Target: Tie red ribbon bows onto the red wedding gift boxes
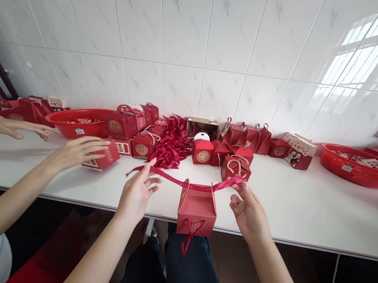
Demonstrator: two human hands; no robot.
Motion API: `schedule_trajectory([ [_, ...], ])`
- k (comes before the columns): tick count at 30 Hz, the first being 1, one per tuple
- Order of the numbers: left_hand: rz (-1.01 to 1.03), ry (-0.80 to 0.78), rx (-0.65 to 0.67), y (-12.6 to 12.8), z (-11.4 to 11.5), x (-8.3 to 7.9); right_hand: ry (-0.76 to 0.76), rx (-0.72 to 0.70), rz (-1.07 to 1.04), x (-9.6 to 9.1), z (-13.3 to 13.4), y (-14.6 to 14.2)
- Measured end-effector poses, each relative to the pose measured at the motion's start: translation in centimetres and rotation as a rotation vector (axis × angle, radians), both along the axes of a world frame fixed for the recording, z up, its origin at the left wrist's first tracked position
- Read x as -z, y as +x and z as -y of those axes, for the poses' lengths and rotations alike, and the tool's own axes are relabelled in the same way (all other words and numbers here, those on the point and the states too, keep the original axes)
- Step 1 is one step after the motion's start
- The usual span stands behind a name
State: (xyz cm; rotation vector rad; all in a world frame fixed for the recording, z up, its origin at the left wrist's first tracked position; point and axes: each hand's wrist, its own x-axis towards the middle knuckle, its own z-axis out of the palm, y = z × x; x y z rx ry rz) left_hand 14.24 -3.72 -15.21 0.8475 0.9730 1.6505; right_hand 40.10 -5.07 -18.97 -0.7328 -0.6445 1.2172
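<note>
"Ribbon [198,188] secure?"
"Left hand [135,192] and right hand [250,212] each pinch it, grip closed, above the red box [198,208] at the desk [306,209] edge."
"Danger?"
"Uneven pulling could drag the box off."

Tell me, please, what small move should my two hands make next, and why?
Probably bring the two ends of the crimson fabric ribbon together above the red cardboard gift box: your left hand and right hand pinch it on opposite sides, it appears threaded through the box's raised side flaps, and no knot is visible.
</note>
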Motion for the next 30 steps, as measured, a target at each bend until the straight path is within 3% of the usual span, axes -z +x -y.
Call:
schedule_trajectory([
  [4, -0.013, 0.135, 0.071, 0.3, -0.8, -3.9, 0.153, 0.1, 0.131, -3.6, -0.9, 0.2],
  [8, -0.231, 0.279, 0.175, 1.5, -1.3, -7.2, 0.294, 0.133, 0.361, -7.2, -1.6, -0.3],
  [12, -0.423, 0.371, 0.178, 3.2, -1.3, -9.7, 0.39, 0.133, 0.514, -10.3, -1.9, -1.2],
  [15, -0.437, 0.39, 0.222, 4.2, -1.1, -11.0, 0.453, 0.074, 0.625, -12.1, -1.9, -1.9],
  [19, -0.406, 0.408, 0.331, 4.9, -1.2, -11.8, 0.502, 0.043, 0.649, -13.3, -2.1, -2.4],
  [30, -0.392, 0.407, 0.333, 5.0, -1.5, -10.9, 0.447, 0.018, 0.479, -12.8, -2.7, -2.1],
])
